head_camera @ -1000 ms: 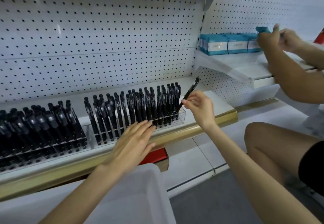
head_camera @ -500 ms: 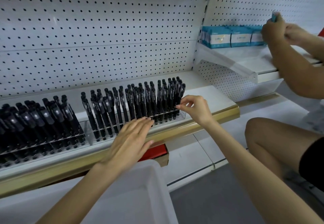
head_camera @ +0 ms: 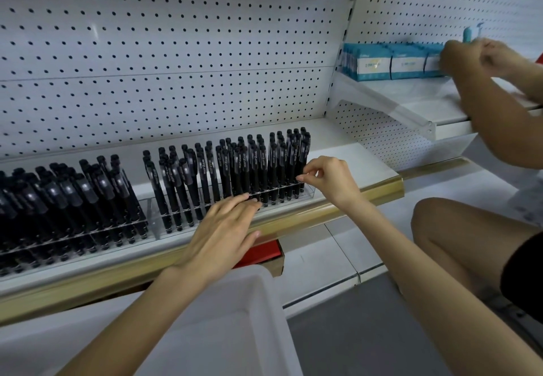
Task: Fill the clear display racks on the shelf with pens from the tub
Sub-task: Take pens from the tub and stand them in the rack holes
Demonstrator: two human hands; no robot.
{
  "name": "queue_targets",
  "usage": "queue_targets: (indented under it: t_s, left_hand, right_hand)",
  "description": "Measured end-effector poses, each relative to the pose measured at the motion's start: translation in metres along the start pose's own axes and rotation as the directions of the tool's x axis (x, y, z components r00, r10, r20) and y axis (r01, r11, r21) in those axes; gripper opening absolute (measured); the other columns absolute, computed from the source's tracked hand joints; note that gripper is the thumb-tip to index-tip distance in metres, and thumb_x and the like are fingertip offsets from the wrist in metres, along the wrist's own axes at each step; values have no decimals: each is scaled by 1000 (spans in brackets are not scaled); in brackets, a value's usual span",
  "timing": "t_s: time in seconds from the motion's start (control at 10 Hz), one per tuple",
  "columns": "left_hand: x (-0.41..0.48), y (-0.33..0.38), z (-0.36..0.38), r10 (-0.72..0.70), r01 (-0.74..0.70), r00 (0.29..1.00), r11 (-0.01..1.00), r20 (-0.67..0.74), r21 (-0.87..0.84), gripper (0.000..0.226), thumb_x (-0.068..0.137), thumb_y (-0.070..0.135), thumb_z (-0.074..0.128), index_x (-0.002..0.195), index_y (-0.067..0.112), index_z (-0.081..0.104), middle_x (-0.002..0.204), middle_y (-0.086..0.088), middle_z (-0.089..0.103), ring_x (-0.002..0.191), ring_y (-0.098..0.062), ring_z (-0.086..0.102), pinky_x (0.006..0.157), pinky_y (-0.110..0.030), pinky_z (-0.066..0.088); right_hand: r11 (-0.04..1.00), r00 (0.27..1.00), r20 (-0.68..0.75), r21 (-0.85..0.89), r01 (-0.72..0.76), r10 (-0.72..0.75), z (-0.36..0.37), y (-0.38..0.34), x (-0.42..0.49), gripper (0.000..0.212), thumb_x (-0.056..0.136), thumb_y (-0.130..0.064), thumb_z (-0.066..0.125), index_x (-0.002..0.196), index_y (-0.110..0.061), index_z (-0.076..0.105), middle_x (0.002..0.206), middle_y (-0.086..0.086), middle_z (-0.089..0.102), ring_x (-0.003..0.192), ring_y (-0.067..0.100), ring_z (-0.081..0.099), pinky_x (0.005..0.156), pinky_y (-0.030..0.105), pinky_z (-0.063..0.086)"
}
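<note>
Step in hand: I judge this as seating one pen at the right end of the right rack (head_camera: pixel 305 195), which stands along the front edge of the shelf (head_camera: pixel 352 161).
Right hand: my right hand (head_camera: pixel 326 178) has thumb and forefinger closed on the barrel of the end pen (head_camera: pixel 302 155), with the other fingers loosely curled.
Left hand: my left hand (head_camera: pixel 229 228) lies flat with fingers straight, holding nothing. Its tips touch the rack's front wall, steadying it, I think.
Pens: the pens (head_camera: pixel 249 164) stand upright and packed in the rack's right half. Toward its left they lean and look thinner. The left rack (head_camera: pixel 88 240), at the shelf's front left, looks full.
Tub: the tub (head_camera: pixel 266 277) sits below the shelf's front edge, under my left forearm. The part I can see shows no pens.
Next move: let go once the end pen sits straight, then reach down to the tub. The leaning rows likely want more.
Around: a red box (head_camera: pixel 261 253) sits under the shelf, and teal boxes (head_camera: pixel 373 64) stand on the upper shelf (head_camera: pixel 426 96) to the right.
In the way: a second person's hands (head_camera: pixel 470 55) work at those boxes, and their knee (head_camera: pixel 455 228) is near my right forearm. I'd keep that elbow tucked.
</note>
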State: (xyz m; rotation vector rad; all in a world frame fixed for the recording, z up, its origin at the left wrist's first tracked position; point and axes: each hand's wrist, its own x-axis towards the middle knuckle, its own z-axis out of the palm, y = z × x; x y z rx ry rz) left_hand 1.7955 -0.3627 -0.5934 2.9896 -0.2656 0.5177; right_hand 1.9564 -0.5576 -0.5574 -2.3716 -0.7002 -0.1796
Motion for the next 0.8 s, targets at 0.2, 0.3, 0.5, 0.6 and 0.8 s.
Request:
queue_targets:
  t_s: [0.2, 0.3, 0.5, 0.6, 0.8]
  left_hand:
    - [0, 0, -3, 5, -5, 1000, 1000, 1, -31, 50, 91, 37, 58, 135, 15, 49, 135, 0, 56, 134, -16, 41, 108, -30, 21]
    - [0, 1, -7, 8, -8, 1000, 999, 6, -38, 50, 91, 36, 58, 135, 15, 49, 136, -1, 55, 135, -16, 41, 108, -30, 19]
    - [-3, 0, -15, 35, -30, 998, 994, 46, -101, 50, 99, 40, 43, 144, 20, 36, 153, 3, 32, 144, -10, 19, 111, -22, 1]
    - [-12, -4, -24, 21, -15, 997, 997, 79, -79, 51, 99, 42, 40, 146, 23, 33, 156, 4, 26, 145, -10, 17, 113, -24, 4]
    - [-45, -10, -52, -55, 59, 992, 998, 116, -26, 51, 97, 42, 43, 144, 22, 35, 153, 1, 33, 142, -13, 27, 116, -32, 16]
  right_hand:
    - [996, 999, 8, -80, 37, -36, -2, -4, 1, 13, 82, -21, 74, 82, -8, 72, 76, -2, 60, 63, -2, 47, 60, 13, 33]
    - [995, 999, 8, -92, 37, -36, -4, -5, 1, 14, 82, -21, 73, 84, -7, 72, 78, 1, 61, 65, 1, 47, 66, 18, 35]
    - [988, 999, 40, -152, 4, 2, -9, -8, -1, 26, 83, -32, 72, 92, -7, 73, 83, 5, 66, 75, 13, 55, 69, 20, 38]
    - [983, 999, 37, -184, -28, 35, -18, -15, -8, 33, 83, -35, 71, 100, -6, 71, 88, 8, 68, 78, 16, 56, 71, 23, 41]
    - [981, 999, 33, -192, 23, -17, -28, -48, -35, 44, 80, -37, 74, 109, -5, 66, 90, 9, 69, 83, 20, 62, 75, 29, 50]
